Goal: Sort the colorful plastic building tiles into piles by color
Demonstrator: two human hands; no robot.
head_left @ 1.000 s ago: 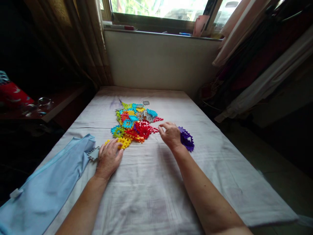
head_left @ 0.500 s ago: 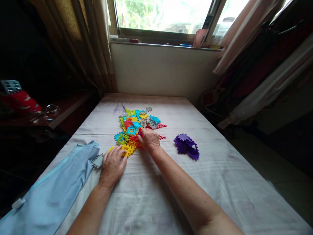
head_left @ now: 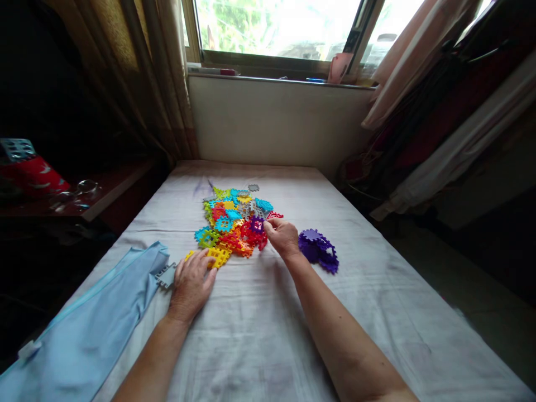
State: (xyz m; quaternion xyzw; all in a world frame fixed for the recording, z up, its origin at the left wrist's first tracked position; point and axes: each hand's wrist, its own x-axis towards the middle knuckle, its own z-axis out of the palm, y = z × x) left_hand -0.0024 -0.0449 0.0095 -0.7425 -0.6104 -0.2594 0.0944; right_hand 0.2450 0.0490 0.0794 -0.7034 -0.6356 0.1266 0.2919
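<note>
My right hand pinches a purple interlocking tile with a windowed middle, at the right side of a multicoloured heap. Red tiles lie just below and left of it. My left hand rests with fingers spread at the heap's near left edge, touching yellow tiles. A grey tile sticks out to the left of that hand. Blue tiles and lime green tiles lie in the heap. Right of my right hand is a separate small pile of purple tiles.
A pale sheet covers the bed surface. Light blue cloth lies along the left. One grey tile sits apart behind the heap. Glasses rest on a dark side table at left; a pink cup stands on the windowsill.
My right hand has moved right from the middle of the heap, bringing a purple tile out with it. My left hand has stayed in place.
</note>
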